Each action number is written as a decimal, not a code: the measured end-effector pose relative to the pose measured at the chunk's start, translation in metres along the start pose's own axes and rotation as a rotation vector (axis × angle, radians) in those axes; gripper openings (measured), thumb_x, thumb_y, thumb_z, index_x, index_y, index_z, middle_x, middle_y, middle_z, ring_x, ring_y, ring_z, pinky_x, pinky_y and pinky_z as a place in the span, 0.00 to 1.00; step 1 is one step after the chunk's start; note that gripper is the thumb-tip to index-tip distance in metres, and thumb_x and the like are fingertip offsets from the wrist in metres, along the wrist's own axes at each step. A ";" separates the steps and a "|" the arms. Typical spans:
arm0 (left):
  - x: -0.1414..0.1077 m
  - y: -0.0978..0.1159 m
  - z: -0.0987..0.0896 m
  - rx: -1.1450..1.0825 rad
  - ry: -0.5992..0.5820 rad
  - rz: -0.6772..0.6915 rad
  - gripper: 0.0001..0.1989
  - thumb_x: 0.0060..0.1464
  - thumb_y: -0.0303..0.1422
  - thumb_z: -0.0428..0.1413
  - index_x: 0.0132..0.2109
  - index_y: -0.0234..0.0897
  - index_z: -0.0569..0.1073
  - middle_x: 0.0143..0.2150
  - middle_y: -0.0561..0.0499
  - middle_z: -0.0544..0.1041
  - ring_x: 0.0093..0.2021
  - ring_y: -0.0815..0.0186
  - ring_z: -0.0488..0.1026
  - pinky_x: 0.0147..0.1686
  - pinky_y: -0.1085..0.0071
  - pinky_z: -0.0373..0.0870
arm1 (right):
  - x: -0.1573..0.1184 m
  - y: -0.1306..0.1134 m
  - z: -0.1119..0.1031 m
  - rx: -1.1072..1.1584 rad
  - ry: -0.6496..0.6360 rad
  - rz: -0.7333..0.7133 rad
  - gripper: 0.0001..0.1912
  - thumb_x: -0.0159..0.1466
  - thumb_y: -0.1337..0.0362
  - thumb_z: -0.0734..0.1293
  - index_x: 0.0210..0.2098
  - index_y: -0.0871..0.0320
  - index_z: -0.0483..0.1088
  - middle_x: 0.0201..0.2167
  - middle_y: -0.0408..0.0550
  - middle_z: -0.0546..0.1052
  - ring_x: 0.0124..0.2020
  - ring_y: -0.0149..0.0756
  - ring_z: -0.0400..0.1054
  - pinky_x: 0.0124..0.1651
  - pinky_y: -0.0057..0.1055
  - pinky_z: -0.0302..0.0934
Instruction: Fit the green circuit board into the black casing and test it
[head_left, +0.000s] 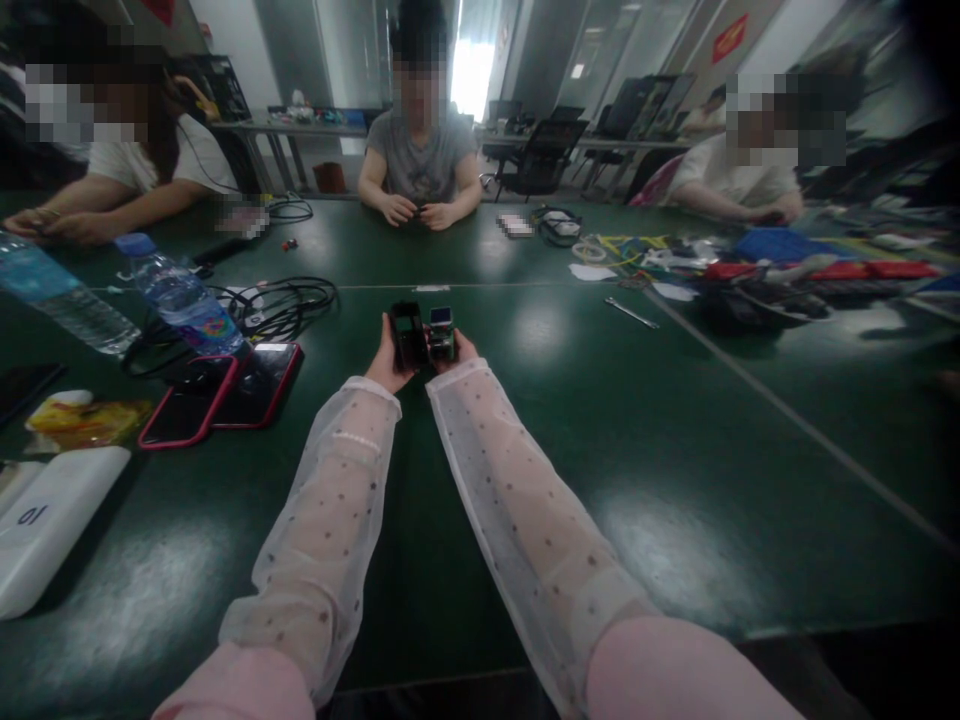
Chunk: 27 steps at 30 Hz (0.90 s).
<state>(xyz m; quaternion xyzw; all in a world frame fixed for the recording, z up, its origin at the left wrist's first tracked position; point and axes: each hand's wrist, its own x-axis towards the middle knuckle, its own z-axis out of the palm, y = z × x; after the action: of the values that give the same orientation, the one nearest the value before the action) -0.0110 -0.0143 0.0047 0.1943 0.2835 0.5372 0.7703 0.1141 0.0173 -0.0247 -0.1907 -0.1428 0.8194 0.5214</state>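
My left hand (388,362) is wrapped round a black rectangular casing (409,338) with a window-like opening near its top. Close beside it, my right hand (463,350) grips a small green circuit board with a little screen (442,332) at its upper end. Casing and board are side by side, held above the table; whether they touch I cannot tell. The fingers are partly hidden behind both things. Sheer dotted sleeves cover both forearms.
On the green table (525,480) at left are water bottles (184,300), phones (259,388), black cables (300,300) and a white case (60,525). A wrench (631,313) and a heap of wires (630,250) lie to the right. Across the table sit several people.
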 end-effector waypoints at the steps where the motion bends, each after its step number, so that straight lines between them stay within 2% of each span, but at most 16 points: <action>1: 0.003 -0.002 -0.003 -0.006 -0.003 -0.013 0.35 0.55 0.59 0.42 0.48 0.30 0.72 0.29 0.45 0.76 0.28 0.64 0.72 0.31 0.68 0.71 | 0.001 -0.001 -0.001 -0.008 -0.024 0.022 0.27 0.70 0.56 0.44 0.40 0.67 0.68 0.27 0.51 0.76 0.26 0.32 0.70 0.24 0.26 0.67; 4: 0.008 -0.003 -0.007 0.000 0.000 -0.053 0.37 0.55 0.59 0.40 0.47 0.29 0.72 0.26 0.46 0.75 0.25 0.66 0.71 0.28 0.69 0.71 | 0.003 -0.003 -0.003 -0.017 -0.048 0.040 0.28 0.70 0.56 0.42 0.42 0.67 0.66 0.26 0.51 0.75 0.24 0.32 0.68 0.21 0.26 0.65; 7: 0.008 -0.001 -0.007 -0.014 0.002 -0.068 0.36 0.56 0.58 0.40 0.47 0.29 0.72 0.26 0.46 0.74 0.24 0.66 0.71 0.26 0.71 0.70 | 0.004 -0.004 -0.004 -0.019 -0.056 0.060 0.29 0.70 0.56 0.42 0.43 0.68 0.66 0.27 0.52 0.75 0.24 0.33 0.69 0.22 0.27 0.66; 11: 0.006 0.000 -0.007 -0.042 -0.002 -0.074 0.35 0.57 0.57 0.40 0.45 0.29 0.72 0.26 0.45 0.75 0.25 0.66 0.72 0.26 0.71 0.71 | 0.003 -0.005 -0.004 -0.032 -0.074 0.068 0.28 0.70 0.55 0.42 0.44 0.68 0.66 0.27 0.52 0.76 0.26 0.34 0.70 0.25 0.28 0.68; 16: 0.007 -0.001 -0.008 -0.044 -0.006 -0.072 0.32 0.57 0.56 0.43 0.46 0.30 0.72 0.28 0.45 0.75 0.27 0.66 0.73 0.28 0.71 0.72 | 0.001 -0.006 -0.002 0.011 -0.075 0.088 0.30 0.69 0.55 0.41 0.44 0.68 0.66 0.24 0.51 0.74 0.24 0.34 0.69 0.23 0.28 0.66; 27: 0.004 0.000 -0.003 -0.003 -0.001 -0.077 0.34 0.57 0.57 0.41 0.47 0.29 0.72 0.27 0.46 0.74 0.25 0.67 0.71 0.26 0.72 0.70 | 0.001 -0.005 -0.003 -0.028 -0.051 0.088 0.30 0.69 0.54 0.43 0.45 0.68 0.67 0.25 0.51 0.75 0.23 0.34 0.69 0.22 0.28 0.65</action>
<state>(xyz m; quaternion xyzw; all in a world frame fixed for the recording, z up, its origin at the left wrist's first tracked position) -0.0125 -0.0108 0.0016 0.1822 0.2893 0.5073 0.7910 0.1187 0.0207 -0.0251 -0.1829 -0.1590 0.8440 0.4784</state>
